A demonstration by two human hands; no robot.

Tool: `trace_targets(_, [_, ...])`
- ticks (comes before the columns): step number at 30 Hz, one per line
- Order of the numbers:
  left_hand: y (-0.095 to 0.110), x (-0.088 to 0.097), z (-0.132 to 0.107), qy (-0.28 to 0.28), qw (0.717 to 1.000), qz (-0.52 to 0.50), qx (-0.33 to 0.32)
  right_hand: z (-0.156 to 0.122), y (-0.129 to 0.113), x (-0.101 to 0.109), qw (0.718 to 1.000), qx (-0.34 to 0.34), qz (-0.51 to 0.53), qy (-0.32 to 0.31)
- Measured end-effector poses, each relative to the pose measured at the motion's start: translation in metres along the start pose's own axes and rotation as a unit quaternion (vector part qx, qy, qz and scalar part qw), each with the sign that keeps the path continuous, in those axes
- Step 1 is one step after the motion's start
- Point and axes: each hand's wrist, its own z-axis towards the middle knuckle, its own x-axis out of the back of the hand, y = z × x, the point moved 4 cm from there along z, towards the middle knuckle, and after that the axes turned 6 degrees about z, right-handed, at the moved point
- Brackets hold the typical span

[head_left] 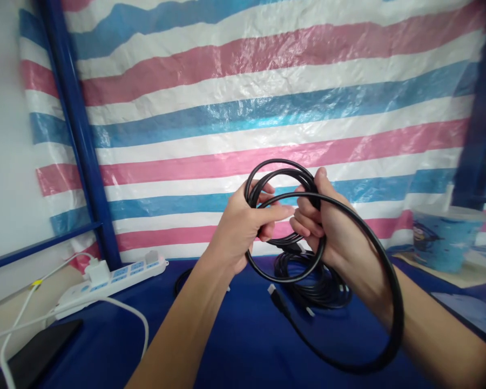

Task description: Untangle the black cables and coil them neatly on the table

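Both my hands are raised over a blue cloth-covered table, wound into a black cable. My left hand grips the small coiled loops, its fingers closed through them. My right hand pinches the same coil from the right, thumb up. A big loose loop of the cable swings round my right forearm and down to a plug end near the table. A second black cable bundle lies coiled on the cloth beneath my hands.
A white power strip with a white plug and white cord lies at the left. A dark flat object sits at the bottom left. A blue printed cup stands at the right. A striped tarp hangs behind, with blue frame posts.
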Motion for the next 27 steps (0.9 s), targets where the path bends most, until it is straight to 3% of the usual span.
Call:
trace_targets(2, [0.003, 0.0, -0.001, -0.018, 1.0, 0.016, 0.006, 0.005, -0.001, 0.004, 0.999, -0.028, 0.008, -0.036])
trace_targets(5, [0.008, 0.006, -0.002, 0.006, 0.998, 0.061, 0.005, 0.009, -0.008, 0.009, 0.993, -0.067, -0.007, -0.096])
trace_targets(8, [0.011, 0.013, -0.002, 0.022, 0.992, 0.126, 0.0, 0.007, -0.02, 0.006, 0.979, -0.038, -0.131, -0.152])
trace_targets(10, [0.011, 0.017, -0.002, 0.024, 0.987, 0.156, 0.01, 0.004, -0.025, -0.001, 0.95, 0.012, -0.261, -0.17])
trace_targets(13, [0.01, 0.022, -0.001, 0.03, 0.984, 0.174, 0.026, -0.002, -0.027, -0.01, 0.872, 0.107, -0.461, -0.126])
trace_targets(15, [0.01, 0.023, -0.001, 0.023, 0.983, 0.181, 0.036, -0.004, -0.028, -0.014, 0.784, 0.172, -0.592, -0.072])
trace_targets(17, [0.009, 0.021, -0.002, 0.006, 0.98, 0.192, 0.045, -0.005, -0.026, -0.015, 0.691, 0.197, -0.694, -0.044])
trace_targets(19, [0.007, 0.019, -0.002, -0.005, 0.976, 0.211, 0.051, -0.005, -0.024, -0.013, 0.643, 0.185, -0.741, -0.05])
trace_targets(24, [0.007, 0.013, -0.003, -0.023, 0.962, 0.27, 0.025, -0.006, -0.023, -0.014, 0.645, 0.168, -0.735, -0.122])
trace_targets(27, [0.009, 0.008, -0.005, -0.06, 0.956, 0.288, 0.022, -0.011, -0.026, -0.022, 0.708, 0.197, -0.661, -0.149])
